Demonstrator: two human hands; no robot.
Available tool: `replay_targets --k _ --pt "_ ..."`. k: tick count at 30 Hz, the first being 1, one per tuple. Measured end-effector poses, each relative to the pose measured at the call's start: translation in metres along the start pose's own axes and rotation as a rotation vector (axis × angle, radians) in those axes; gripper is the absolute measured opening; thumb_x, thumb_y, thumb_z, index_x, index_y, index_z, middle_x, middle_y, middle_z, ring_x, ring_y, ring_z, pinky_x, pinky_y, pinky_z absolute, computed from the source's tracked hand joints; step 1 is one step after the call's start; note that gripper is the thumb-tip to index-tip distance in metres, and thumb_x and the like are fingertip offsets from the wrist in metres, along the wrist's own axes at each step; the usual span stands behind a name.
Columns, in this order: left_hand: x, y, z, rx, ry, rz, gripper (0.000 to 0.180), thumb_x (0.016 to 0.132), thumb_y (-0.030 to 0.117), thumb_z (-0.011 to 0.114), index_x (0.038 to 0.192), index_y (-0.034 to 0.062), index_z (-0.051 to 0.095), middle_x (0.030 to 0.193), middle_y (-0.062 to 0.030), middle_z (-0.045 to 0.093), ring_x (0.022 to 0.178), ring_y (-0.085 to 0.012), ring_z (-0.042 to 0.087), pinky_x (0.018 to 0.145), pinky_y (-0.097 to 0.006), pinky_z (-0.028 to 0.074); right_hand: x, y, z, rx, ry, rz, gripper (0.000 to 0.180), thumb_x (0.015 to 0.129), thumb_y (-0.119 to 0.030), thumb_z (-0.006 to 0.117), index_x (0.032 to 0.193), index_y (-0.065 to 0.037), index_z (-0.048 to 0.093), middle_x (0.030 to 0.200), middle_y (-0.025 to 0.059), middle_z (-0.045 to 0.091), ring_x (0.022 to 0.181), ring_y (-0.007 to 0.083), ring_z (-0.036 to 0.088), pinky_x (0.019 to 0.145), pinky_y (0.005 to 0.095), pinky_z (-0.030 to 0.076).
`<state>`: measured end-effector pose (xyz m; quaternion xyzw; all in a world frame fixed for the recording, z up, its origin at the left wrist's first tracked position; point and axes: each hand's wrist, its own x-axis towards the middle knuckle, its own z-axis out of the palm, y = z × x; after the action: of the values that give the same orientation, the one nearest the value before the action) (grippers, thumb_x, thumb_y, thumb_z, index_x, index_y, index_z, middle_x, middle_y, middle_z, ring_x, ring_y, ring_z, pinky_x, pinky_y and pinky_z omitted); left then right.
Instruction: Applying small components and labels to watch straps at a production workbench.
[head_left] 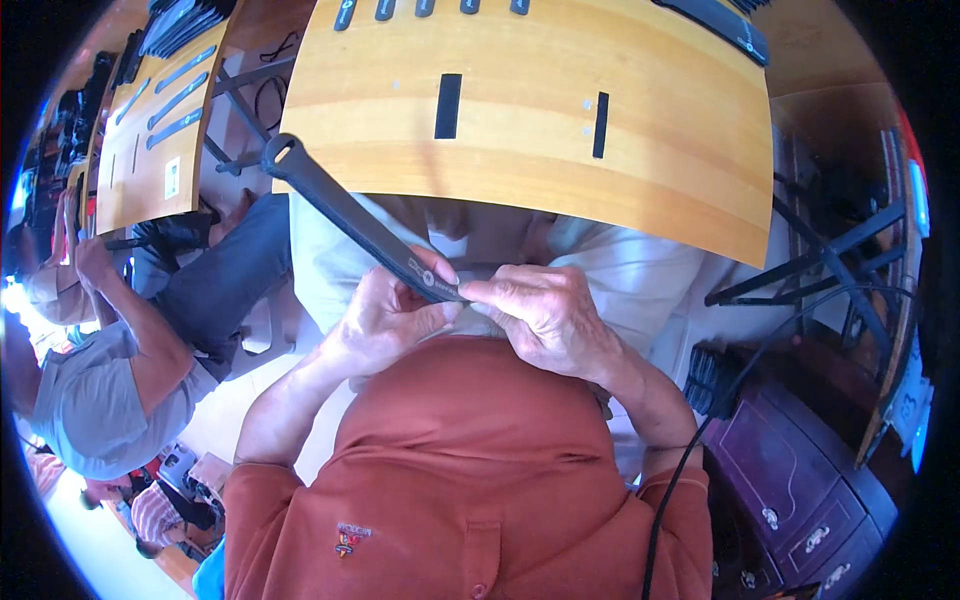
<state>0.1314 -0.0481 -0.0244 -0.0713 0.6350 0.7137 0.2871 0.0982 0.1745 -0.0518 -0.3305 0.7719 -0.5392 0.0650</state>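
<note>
A long black strap [345, 208] with a slotted, rounded end and pale printing slants across my lap, in front of the table's near edge. Its slotted end points up and to the left. My left hand [385, 315] is closed round the lower end, fingers beneath and thumb near the tip. My right hand [545, 315] pinches that same tip, with fingertips almost meeting those of the left. What exactly lies between the fingertips is too small to make out.
The wooden table [540, 130] bears a wide black strip [448, 106], a narrow black strip [600, 125] and several straps [424, 7] along the top. Another table [150, 185] with straps stands left, beside a seated person [130, 370]. A cable [690, 450] and purple drawers [790, 480] are right.
</note>
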Motion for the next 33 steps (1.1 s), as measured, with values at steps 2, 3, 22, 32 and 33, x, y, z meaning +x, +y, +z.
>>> replay_targets --k 2,3,22,32,33 --pt "0.000 0.010 -0.003 0.063 -0.035 -0.055 0.027 0.093 -0.004 0.065 0.114 0.0019 0.051 0.097 -0.0022 0.059 0.089 -0.0077 0.058 0.079 -0.025 0.050 0.001 -0.002 -0.003 0.002 -0.016 -0.039 0.029 0.076 0.008 0.072 0.104 -0.001 0.071 0.069 0.0114 0.064 0.058 0.0265 0.063 0.051 0.0350 0.050" --pt "0.000 0.012 -0.004 0.128 -0.067 -0.105 0.027 0.092 -0.005 0.065 0.115 0.0025 0.051 0.097 -0.0019 0.058 0.090 -0.0074 0.057 0.079 -0.026 0.050 0.002 -0.003 -0.005 -0.037 -0.044 -0.062 0.029 0.076 0.006 0.073 0.103 -0.002 0.072 0.069 0.0103 0.063 0.058 0.0262 0.063 0.051 0.0352 0.050" --pt "0.005 -0.005 -0.004 -0.131 -0.090 -0.094 0.037 0.090 -0.011 0.061 0.119 0.0056 0.044 0.097 -0.0018 0.052 0.089 -0.0087 0.055 0.081 -0.026 0.049 -0.003 0.014 0.026 0.109 0.147 -0.083 0.013 0.083 -0.005 0.073 0.095 -0.004 0.067 0.082 0.0079 0.061 0.061 0.0255 0.064 0.053 0.0361 0.051" --pt "0.000 -0.002 0.009 0.182 -0.213 0.113 0.025 0.093 -0.004 0.062 0.115 0.0027 0.053 0.100 -0.0044 0.058 0.091 -0.0134 0.059 0.084 -0.030 0.050 0.017 0.005 0.001 0.084 0.274 -0.183 0.010 0.087 -0.004 0.071 0.090 0.003 0.065 0.079 0.0140 0.062 0.060 0.0213 0.061 0.050 0.0312 0.046" --pt "-0.001 -0.004 0.011 0.273 -0.270 0.133 0.023 0.093 -0.003 0.064 0.114 0.0026 0.055 0.099 -0.0058 0.061 0.091 -0.0139 0.059 0.084 -0.031 0.050 0.022 0.005 -0.002 0.056 0.310 -0.195 0.010 0.088 -0.004 0.071 0.090 0.003 0.065 0.080 0.0142 0.062 0.060 0.0204 0.060 0.050 0.0306 0.045"
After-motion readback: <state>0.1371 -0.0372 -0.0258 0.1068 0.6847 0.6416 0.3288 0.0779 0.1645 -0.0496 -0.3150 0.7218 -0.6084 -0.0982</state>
